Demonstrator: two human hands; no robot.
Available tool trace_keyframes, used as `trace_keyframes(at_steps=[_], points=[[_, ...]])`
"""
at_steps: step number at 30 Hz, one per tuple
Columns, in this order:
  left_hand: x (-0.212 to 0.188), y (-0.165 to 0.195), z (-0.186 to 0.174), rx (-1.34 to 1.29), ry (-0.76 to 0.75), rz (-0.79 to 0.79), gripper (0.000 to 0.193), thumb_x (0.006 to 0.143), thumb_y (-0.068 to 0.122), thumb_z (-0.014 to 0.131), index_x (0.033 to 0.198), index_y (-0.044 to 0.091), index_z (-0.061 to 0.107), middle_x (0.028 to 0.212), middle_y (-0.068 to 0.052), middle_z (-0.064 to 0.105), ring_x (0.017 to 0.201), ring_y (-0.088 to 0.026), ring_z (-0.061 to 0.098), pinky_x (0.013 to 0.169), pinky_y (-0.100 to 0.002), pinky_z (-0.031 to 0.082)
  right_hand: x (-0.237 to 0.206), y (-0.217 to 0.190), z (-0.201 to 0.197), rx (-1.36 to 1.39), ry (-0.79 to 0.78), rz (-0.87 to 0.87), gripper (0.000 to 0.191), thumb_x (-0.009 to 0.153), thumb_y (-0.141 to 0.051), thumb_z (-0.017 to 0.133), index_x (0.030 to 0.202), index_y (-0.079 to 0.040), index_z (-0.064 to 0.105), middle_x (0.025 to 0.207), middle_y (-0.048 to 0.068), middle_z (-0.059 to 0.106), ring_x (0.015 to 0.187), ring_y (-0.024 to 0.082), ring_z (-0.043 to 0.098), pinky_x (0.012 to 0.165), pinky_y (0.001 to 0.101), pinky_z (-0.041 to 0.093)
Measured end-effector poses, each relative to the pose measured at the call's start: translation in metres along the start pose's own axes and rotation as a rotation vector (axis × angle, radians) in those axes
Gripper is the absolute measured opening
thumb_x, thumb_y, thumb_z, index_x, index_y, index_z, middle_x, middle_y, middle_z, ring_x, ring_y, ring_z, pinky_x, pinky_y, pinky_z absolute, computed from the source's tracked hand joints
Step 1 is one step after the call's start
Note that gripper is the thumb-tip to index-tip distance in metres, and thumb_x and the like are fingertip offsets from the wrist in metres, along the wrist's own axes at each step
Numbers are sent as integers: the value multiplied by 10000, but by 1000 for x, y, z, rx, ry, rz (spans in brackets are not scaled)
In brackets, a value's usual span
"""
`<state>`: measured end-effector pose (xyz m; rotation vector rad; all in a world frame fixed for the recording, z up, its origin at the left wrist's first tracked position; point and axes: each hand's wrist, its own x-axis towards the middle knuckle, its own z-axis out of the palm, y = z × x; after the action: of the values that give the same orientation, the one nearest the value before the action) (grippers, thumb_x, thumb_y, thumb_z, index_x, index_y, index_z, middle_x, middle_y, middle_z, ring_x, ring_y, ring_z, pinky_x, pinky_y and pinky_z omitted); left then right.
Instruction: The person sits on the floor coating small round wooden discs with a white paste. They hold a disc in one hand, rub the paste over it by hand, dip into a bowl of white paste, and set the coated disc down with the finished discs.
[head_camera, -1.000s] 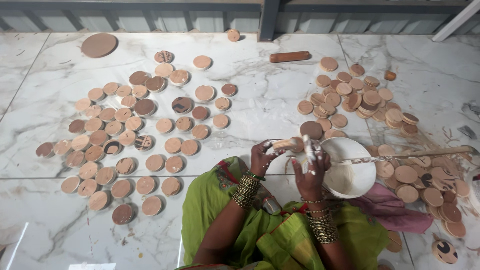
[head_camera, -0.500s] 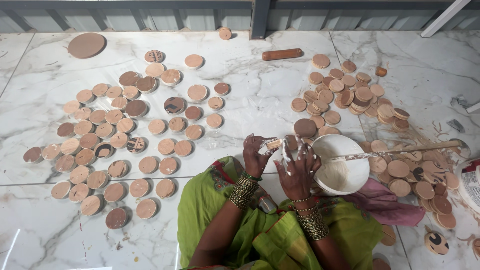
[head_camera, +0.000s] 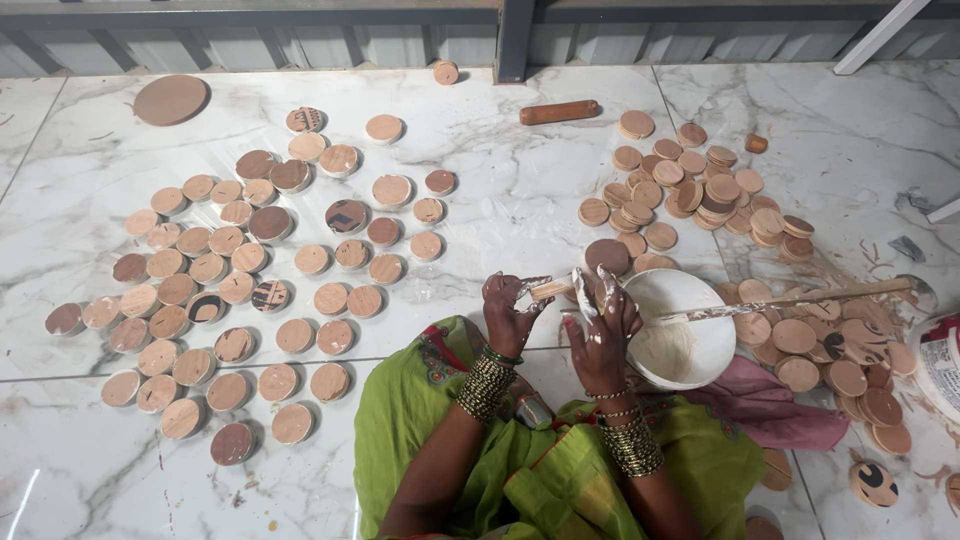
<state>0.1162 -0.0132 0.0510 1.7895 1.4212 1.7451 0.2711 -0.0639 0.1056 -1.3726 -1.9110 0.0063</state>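
While the left hand (head_camera: 510, 310) pinches a small wooden disc (head_camera: 550, 289) above the marble floor (head_camera: 500, 215), the right hand (head_camera: 600, 325), fingers curled and paste-smeared, seems to coat it beside the white bowl (head_camera: 690, 340). Next, I judge, it needs careful placing among the laid-out discs (head_camera: 240, 270).

A bright lime-green draped garment (head_camera: 560, 470) with a red and gold patterned border is worn. On the left wrist a thick stack of gold-coloured bangles (head_camera: 485, 385), topped by one green bangle, is seen. A similar gold bangle stack (head_camera: 632, 440) is carried on the right wrist. White paste smears are noted on the fingers (head_camera: 607, 285).
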Motion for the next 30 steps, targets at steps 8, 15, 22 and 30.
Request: trace_keyframes(at_steps=[8, 15, 22, 30], points=[[-7, -12, 2, 80, 14, -83, 333, 689, 152, 852, 1018, 121, 809, 825, -83, 656, 880, -263, 592, 900, -441, 431, -8, -13, 13, -155, -83, -76, 550, 924, -414, 642, 1446, -250, 580, 1618, 174, 361, 1438, 396, 322, 1136, 586, 173], [-10, -38, -9, 76, 54, -71, 341, 720, 145, 902, 1002, 41, 740, 931, -114, 678, 910, -307, 609, 831, -438, 470, -9, 66, -16, 105, 52, 98, 455, 967, -387, 690, 1260, -43, 636, 1321, 154, 583, 1215, 372, 556, 1081, 496, 410], [-10, -43, -16, 179, 30, -158, 390, 682, 170, 943, 989, 51, 733, 933, -106, 670, 914, -305, 613, 845, -432, 470, -2, 175, -66, -306, -602, -192, 260, 924, -314, 667, 964, -74, 760, 1083, 138, 743, 1046, 327, 684, 935, 472, 529], [-3, -33, -13, 191, -46, -135, 409, 694, 139, 950, 1022, 46, 723, 937, -85, 673, 918, -288, 610, 884, -430, 460, -11, 181, -34, -348, -1431, -32, 279, 911, -225, 626, 1136, -85, 714, 1082, 130, 741, 1041, 327, 696, 913, 474, 535]])
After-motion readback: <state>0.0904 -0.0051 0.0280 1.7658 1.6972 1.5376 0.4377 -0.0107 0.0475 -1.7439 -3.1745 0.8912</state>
